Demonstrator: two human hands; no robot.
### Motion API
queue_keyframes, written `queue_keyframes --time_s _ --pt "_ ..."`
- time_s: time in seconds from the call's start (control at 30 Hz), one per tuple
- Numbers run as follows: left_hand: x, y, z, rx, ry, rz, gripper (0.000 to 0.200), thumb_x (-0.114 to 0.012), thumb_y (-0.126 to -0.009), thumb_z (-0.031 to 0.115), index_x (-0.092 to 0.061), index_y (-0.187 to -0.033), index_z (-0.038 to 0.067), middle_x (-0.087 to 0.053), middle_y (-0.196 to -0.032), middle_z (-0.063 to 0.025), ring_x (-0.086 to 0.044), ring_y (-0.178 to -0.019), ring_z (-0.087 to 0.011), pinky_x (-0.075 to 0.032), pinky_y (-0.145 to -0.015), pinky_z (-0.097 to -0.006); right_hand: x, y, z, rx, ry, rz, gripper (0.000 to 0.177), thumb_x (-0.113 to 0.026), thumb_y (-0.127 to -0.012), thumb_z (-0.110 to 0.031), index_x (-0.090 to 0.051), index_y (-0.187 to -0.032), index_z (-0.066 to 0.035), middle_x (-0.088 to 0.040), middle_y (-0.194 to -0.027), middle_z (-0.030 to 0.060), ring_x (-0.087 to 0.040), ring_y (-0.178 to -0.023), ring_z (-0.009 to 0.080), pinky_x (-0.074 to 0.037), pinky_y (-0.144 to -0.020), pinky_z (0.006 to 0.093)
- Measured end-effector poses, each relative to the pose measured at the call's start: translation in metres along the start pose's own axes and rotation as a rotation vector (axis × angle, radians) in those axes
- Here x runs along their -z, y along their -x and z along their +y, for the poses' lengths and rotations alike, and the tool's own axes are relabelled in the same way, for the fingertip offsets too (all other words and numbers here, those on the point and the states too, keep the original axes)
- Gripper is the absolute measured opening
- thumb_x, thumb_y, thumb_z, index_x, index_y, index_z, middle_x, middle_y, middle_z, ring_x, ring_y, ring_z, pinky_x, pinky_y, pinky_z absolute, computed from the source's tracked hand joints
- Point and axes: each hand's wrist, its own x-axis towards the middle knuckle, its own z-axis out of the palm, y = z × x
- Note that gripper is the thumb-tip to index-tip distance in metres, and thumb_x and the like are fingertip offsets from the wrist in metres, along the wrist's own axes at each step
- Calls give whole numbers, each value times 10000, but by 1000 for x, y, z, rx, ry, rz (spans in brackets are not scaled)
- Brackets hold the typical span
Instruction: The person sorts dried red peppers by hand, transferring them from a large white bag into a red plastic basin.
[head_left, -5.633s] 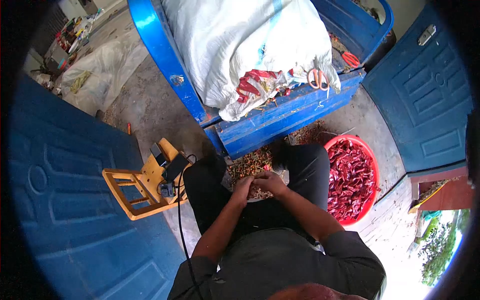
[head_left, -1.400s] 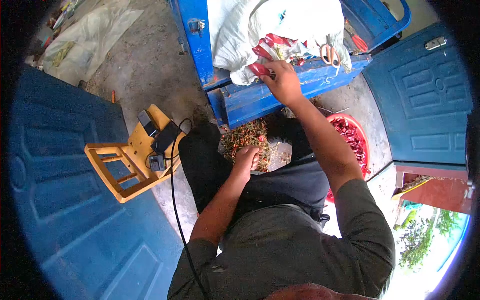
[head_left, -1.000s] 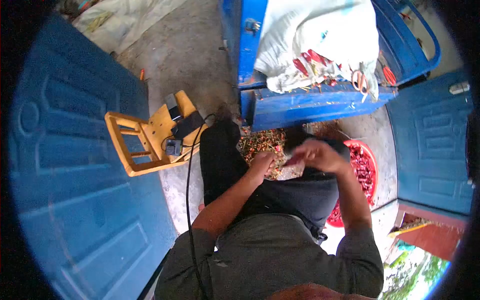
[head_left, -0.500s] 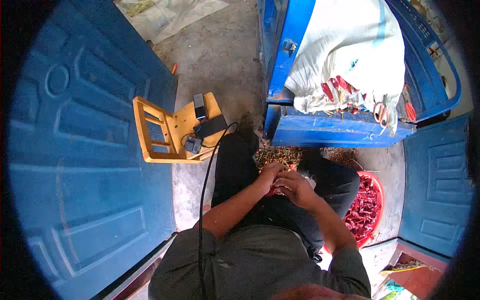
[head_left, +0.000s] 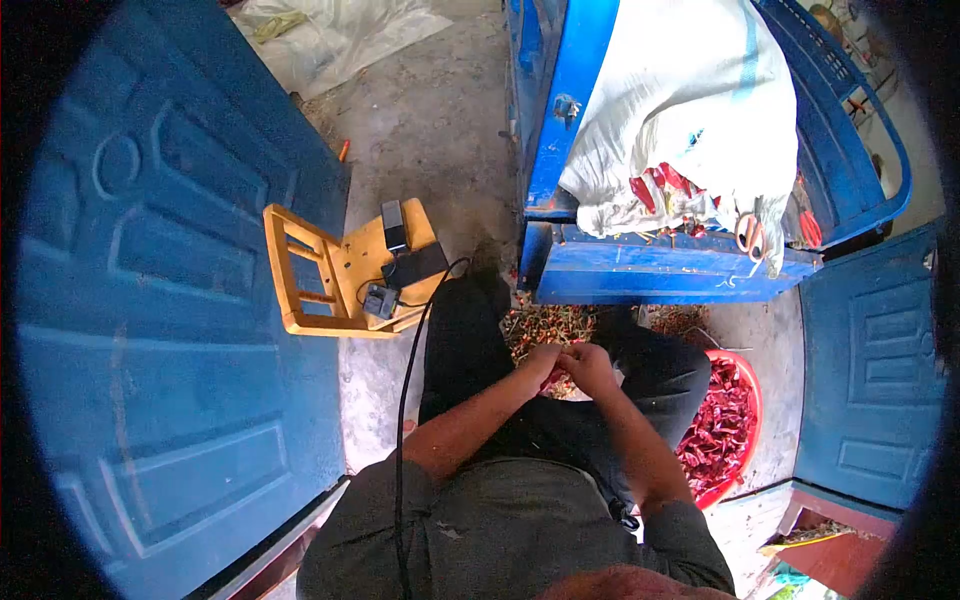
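Observation:
Over my lap, my left hand point(head_left: 541, 364) is closed around dried red chili peppers point(head_left: 551, 379), of which only a little red shows below the fingers. My right hand point(head_left: 592, 368) meets it from the other side, its thumb and fingers pinched together at the left hand's fingertips. What the right fingers grip is hidden. Beyond the hands, between my legs, a heap of chili stems point(head_left: 550, 325) covers the floor. By my right leg stands a red basin point(head_left: 757, 400) holding many red chili peppers point(head_left: 722, 420).
A white sack point(head_left: 690, 100) with chilies at its mouth lies in a blue cart point(head_left: 680, 270) ahead; scissors point(head_left: 748, 237) hang at its edge. Left, a wooden chair point(head_left: 350, 265) carries dark devices with a black cable point(head_left: 415, 360). Blue doors point(head_left: 190, 300) stand at the left.
My right hand has drawn in from spread, bent fingers over the left hand to a tight pinch against it. Both hands sit slightly farther forward, and the camera view has shifted a little.

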Motion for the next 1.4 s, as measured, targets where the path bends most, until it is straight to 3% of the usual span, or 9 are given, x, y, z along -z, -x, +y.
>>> queue_keyframes --time_s 0.03,0.17,0.3,0.4,0.83,0.9,1.03,1.1,1.4 --pt "2 -3 0 8 -47 28 296 -433 -971 267 -582 -782 94 -544 -595 -40 -453 -421 -150 -340 -381 -321 -4 -1 5 -67 1 30 222 -718 -842 -226 -723 -937 -25 -713 -856 166 -701 -764 310 -541 -707 397" --pt "-17 48 37 -113 -89 24 304 -442 -980 277 -561 -762 101 -548 -621 -37 -449 -440 -134 -332 -378 -315 -21 1 12 -174 -205 181 234 -720 -862 -218 -717 -931 6 -722 -821 134 -697 -720 223 -555 -677 375" --pt "-19 64 49 -141 -12 22 309 -455 -1004 288 -616 -839 82 -556 -659 -27 -488 -487 -122 -362 -408 -292 -24 11 -1 -330 -891 125 307 -707 -914 -202 -649 -1114 23 -706 -974 99 -686 -811 204 -569 -669 327" --pt "-12 64 47 -180 -39 -17 317 -460 -1013 337 -634 -917 90 -535 -618 0 -446 -415 -102 -340 -362 -278 -13 20 -15 -253 -1096 -47 339 -717 -908 -180 -616 -1148 37 -680 -1077 119 -680 -877 202 -573 -699 300" --pt "-7 46 37 -174 -198 50 282 -478 -999 293 -625 -945 58 -585 -750 -28 -514 -559 -122 -404 -472 -290 -45 -7 31 -227 -487 235 359 -748 -843 -135 -657 -1144 39 -699 -1085 140 -697 -913 217 -587 -734 325" --pt "-8 45 36 -193 -230 39 284 -499 -993 324 -624 -951 72 -580 -716 -14 -487 -506 -123 -374 -441 -270 -41 -6 34 -335 -893 151 407 -723 -873 -114 -594 -1227 43 -686 -1020 131 -692 -811 198 -591 -690 302" --pt "-8 46 39 -171 -209 11 207 -469 -974 198 -612 -938 53 -522 -690 5 -464 -516 -94 -374 -447 -278 -55 -17 95 -35 -737 92 367 -669 -906 -78 -602 -1247 39 -687 -1019 124 -685 -797 198 -582 -715 289" --pt "-10 47 39 -170 -182 -13 199 -470 -968 188 -615 -943 55 -513 -678 14 -455 -499 -87 -362 -434 -264 -22 -2 26 -418 -1191 134 332 -634 -920 -41 -607 -1241 40 -689 -1027 115 -677 -799 196 -581 -744 286" --pt "-2 39 32 -219 -71 2 206 -522 -952 248 -584 -828 95 -515 -654 14 -453 -475 -93 -328 -409 -269 -8 4 -3 139 -280 358 225 -734 -865 -108 -723 -1080 -41 -738 -1028 97 -691 -962 184 -533 -854 322"
